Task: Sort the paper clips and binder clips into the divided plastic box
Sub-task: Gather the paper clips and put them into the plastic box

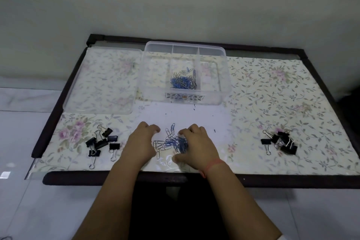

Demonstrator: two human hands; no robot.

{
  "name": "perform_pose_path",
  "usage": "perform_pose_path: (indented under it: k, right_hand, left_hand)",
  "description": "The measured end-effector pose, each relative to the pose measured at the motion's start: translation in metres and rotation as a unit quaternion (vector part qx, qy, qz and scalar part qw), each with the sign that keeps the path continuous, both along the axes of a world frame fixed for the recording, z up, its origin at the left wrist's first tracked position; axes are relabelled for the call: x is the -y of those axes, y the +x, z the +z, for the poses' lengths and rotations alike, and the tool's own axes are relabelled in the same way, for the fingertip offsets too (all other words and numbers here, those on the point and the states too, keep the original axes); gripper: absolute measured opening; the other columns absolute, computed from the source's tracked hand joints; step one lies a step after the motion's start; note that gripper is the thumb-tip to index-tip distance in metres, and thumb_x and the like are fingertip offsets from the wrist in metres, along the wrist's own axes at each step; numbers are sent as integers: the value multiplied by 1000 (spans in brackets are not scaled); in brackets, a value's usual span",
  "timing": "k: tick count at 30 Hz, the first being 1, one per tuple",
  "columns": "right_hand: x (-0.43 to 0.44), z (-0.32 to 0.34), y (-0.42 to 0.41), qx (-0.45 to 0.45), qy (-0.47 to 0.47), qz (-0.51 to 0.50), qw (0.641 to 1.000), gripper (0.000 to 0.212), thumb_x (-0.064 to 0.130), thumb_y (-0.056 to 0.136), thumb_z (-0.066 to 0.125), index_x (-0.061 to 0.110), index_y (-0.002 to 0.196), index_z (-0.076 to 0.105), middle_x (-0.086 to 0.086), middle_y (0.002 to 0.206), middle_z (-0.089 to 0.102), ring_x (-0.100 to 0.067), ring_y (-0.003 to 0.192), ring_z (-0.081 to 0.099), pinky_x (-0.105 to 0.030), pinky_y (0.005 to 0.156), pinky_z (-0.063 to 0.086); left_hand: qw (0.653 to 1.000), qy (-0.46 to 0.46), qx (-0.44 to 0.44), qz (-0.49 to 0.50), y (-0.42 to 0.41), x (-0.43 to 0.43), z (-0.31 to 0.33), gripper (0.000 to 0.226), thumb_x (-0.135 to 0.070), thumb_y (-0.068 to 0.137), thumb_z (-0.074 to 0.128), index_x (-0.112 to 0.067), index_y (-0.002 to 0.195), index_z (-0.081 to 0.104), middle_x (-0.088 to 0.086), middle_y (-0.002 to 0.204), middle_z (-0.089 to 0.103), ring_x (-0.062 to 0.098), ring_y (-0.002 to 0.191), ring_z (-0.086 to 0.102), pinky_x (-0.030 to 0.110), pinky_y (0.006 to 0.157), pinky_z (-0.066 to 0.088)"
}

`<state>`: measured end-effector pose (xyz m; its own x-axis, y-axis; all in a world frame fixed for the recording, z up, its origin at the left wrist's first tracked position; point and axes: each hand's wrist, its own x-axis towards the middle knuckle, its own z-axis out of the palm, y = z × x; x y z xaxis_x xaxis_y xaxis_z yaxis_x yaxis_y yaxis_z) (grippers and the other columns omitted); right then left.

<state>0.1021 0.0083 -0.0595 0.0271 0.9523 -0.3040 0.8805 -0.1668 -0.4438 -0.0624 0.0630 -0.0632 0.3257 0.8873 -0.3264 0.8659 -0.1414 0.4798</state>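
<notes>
head view: hands (169,146) cupped around paper clips (171,142) near table's front edge (116,178), grip unclear.

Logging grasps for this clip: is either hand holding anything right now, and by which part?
Cannot be told: left hand and right hand curl around the loose paper clips on the table; no lifted clip shows.

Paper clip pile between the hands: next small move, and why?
Probably close both hands inward to scoop the loose paper clips. The left hand and right hand flank the pile, fingers curled. The divided plastic box already holds clips in its middle compartment, so that is likely where the scoop goes.
</notes>
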Motion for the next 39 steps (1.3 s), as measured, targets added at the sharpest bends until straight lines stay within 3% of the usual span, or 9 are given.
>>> perform_pose_path:
  k: [4,9,14,16,24,28,31,35,39]
  right_hand:
    - [-4,-4,-6,-31,8,-35,999,54,25,67,77,20,116,55,-4,113,48,-23,107,43,-29,79,41]
    - [-8,-8,2,-60,37,-105,992,23,12,73,69,18,95,66,-6,99,56,-25,96,54,-25,70,36]
    - [-6,-5,13,-42,11,-73,996,39,22,70,76,17,107,62,-5,106,54,-23,101,48,-26,73,36]
    - [-7,-5,11,-31,17,-69,997,39,23,72,75,17,107,61,-5,107,54,-23,100,48,-28,75,38]
    - [-10,-9,1,-3,20,-71,997,19,10,79,59,11,97,65,-9,103,63,-29,96,58,-32,80,46]
    - [-8,-11,-3,18,35,-66,997,22,9,84,53,11,103,65,-10,107,59,-29,97,55,-33,80,44]
    - [-5,-12,-6,33,41,-67,996,22,5,84,52,10,103,61,-11,107,58,-29,96,54,-29,72,37]
    - [-4,-10,-6,34,49,-70,996,20,5,84,52,8,103,56,-11,105,60,-29,94,54,-29,70,36]
    - [-3,-10,-6,37,45,-79,995,21,5,85,50,6,106,54,-14,106,60,-30,96,55,-29,70,34]
  left_hand:
    - [999,21,48,13,17,-6,-1,49,3,66,69,-15,112,65,1,92,55,21,86,58,23,71,39]
    - [998,31,60,10,26,-7,-5,55,7,68,60,-18,117,64,5,102,61,21,88,59,24,71,38]
    - [996,-7,-23,-90,21,-6,4,92,-7,63,75,-26,142,33,5,130,36,23,113,45,30,80,45]
    - [993,7,-35,-109,29,-7,5,93,-15,62,79,-23,142,33,5,134,32,24,119,37,33,87,45]
    - [992,74,-24,-102,49,-17,-4,32,1,70,66,-14,98,64,1,111,55,20,92,49,25,71,36]
    - [993,82,-28,-82,52,-16,-7,29,5,72,58,-15,92,66,2,102,61,22,91,58,26,70,40]
    - [993,85,-26,-77,51,-15,-9,26,4,74,54,-16,88,63,3,98,61,19,81,51,27,67,38]
    - [993,67,-19,-97,43,-11,-12,22,-1,80,56,-13,98,60,6,99,60,18,80,45,28,69,38]
    - [993,58,-21,-96,41,-6,-11,19,-4,83,55,-11,100,59,8,101,59,24,88,54,30,74,40]
